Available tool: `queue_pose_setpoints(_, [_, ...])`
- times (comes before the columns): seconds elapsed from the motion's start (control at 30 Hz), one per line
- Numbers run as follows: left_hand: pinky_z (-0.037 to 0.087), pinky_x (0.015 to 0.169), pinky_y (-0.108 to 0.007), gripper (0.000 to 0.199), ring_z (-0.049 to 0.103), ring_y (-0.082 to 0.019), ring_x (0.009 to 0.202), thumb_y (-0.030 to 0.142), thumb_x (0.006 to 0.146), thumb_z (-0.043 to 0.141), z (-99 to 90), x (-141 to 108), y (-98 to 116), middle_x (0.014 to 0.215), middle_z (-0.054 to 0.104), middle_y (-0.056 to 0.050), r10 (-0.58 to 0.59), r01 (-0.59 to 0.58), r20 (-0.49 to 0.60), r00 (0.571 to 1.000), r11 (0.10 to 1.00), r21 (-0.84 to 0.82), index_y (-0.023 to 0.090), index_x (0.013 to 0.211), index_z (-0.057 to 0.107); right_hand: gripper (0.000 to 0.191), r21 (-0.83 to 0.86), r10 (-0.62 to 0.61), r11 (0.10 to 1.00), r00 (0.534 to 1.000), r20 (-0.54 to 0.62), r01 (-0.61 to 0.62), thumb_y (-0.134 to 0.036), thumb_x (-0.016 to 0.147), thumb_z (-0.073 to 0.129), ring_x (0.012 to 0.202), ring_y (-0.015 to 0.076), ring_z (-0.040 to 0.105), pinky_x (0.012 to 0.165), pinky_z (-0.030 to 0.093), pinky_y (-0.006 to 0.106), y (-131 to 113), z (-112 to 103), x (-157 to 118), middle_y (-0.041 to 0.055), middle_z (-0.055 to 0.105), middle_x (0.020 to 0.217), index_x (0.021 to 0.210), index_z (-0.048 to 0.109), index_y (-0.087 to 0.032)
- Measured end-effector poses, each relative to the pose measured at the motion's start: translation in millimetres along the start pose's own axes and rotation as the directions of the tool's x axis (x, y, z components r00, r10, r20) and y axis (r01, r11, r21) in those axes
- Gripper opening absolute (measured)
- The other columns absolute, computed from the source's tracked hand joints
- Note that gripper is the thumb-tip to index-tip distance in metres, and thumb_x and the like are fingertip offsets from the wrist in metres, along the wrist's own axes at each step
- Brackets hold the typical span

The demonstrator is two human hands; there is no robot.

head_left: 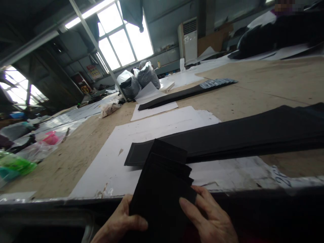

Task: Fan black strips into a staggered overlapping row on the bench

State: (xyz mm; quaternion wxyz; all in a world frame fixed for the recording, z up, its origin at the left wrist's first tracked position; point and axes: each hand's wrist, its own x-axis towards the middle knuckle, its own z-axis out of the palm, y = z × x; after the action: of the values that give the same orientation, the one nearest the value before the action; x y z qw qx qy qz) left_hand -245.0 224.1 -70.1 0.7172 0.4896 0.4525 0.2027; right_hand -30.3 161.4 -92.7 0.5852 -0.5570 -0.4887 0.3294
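Both hands [167, 219] around black fabric stack [162, 182] at table edge [50, 199]

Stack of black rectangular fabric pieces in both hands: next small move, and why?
Probably square the stack of black rectangular fabric pieces up. Its upper edges are fanned and stepped, not flush. The left hand grips the lower left edge, the right hand the right edge, so both are placed to tap it even at the table's front edge.
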Motion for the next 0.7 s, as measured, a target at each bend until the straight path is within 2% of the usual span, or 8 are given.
queue_pose_setpoints(0.3, [0.037, 0.052, -0.021, 0.035, 0.051, -0.013, 0.057, 0.029, 0.049, 0.078, 1.0, 1.3, 2.8, 0.066, 0.06, -0.005, 0.031, -0.031, 0.006, 1.0, 1.0, -0.008, 0.008, 0.076, 0.068, 0.018, 0.036, 0.019, 0.999, 0.993, 0.118, -0.024, -0.032, 0.079, 0.059, 0.079, 0.018, 0.067, 0.061, 0.055, 0.017, 7.5, -3.9, -3.2, 0.0053, 0.062, 0.103, 0.075, 0.074, -0.023])
queue_pose_setpoints(0.37, [0.036, 0.052, -0.021, 0.035, 0.05, -0.012, 0.056, 0.029, 0.049, 0.078, 0.4, 2.0, 2.2, 0.064, 0.059, -0.005, 0.033, -0.033, 0.008, 0.999, 0.999, -0.008, 0.008, 0.076, 0.068, 0.018, 0.021, -0.019, 1.0, 0.99, 0.139, 0.016, -0.029, 0.081, 0.057, 0.078, 0.017, 0.067, 0.06, 0.055, 0.016, 7.8, -2.8, -2.7, 0.0051, 0.062, 0.104, 0.075, 0.073, -0.023])
queue_pose_setpoints(0.43, [0.034, 0.05, -0.021, 0.036, 0.05, -0.012, 0.054, 0.029, 0.049, 0.077, -0.1, 2.5, 1.1, 0.063, 0.059, -0.005, 0.034, -0.034, 0.012, 0.999, 0.999, -0.011, 0.007, 0.076, 0.068, 0.018, -0.033, -0.101, 0.994, 0.986, 0.136, 0.106, -0.025, 0.082, 0.055, 0.076, 0.015, 0.067, 0.059, 0.054, 0.014, 8.4, -1.7, -2.1, 0.0045, 0.062, 0.102, 0.075, 0.072, -0.023])
queue_pose_setpoints(0.57, [0.04, 0.053, -0.023, 0.038, 0.055, -0.016, 0.058, 0.03, 0.051, 0.078, -1.6, 2.0, -3.6, 0.069, 0.062, -0.007, 0.021, -0.021, -0.007, 1.0, 0.999, -0.027, 0.008, 0.081, 0.067, 0.014, -0.265, -0.313, 0.914, 0.95, 0.017, 0.306, -0.018, 0.081, 0.054, 0.078, 0.0153, 0.066, 0.065, 0.056, 0.018, 10.1, -1.9, -3.0, 0.0059, 0.063, 0.092, 0.077, 0.067, -0.02])
queue_pose_setpoints(0.63, [0.042, 0.056, -0.025, 0.038, 0.057, -0.018, 0.061, 0.03, 0.053, 0.078, -2.8, 1.3, -6.1, 0.072, 0.064, -0.008, 0.008, -0.008, -0.014, 1.0, 0.999, -0.035, 0.009, 0.083, 0.066, 0.008, -0.351, -0.33, 0.891, 0.942, -0.068, 0.287, -0.02, 0.079, 0.056, 0.08, 0.0179, 0.066, 0.065, 0.057, 0.021, 11.0, -3.2, -4.2, 0.0078, 0.064, 0.089, 0.08, 0.065, -0.018])
queue_pose_setpoints(0.7, [0.043, 0.056, -0.026, 0.038, 0.059, -0.019, 0.062, 0.031, 0.055, 0.077, -4.2, 0.9, -7.4, 0.072, 0.064, -0.008, -0.002, 0.001, -0.009, 1.0, 0.999, -0.036, 0.009, 0.084, 0.066, 0.014, -0.39, -0.279, 0.898, 0.948, -0.153, 0.201, -0.024, 0.078, 0.06, 0.071, 0.017, 0.066, 0.055, 0.056, 0.02, 11.5, -4.3, -5.3, 0.0082, 0.065, 0.086, 0.09, 0.061, -0.016])
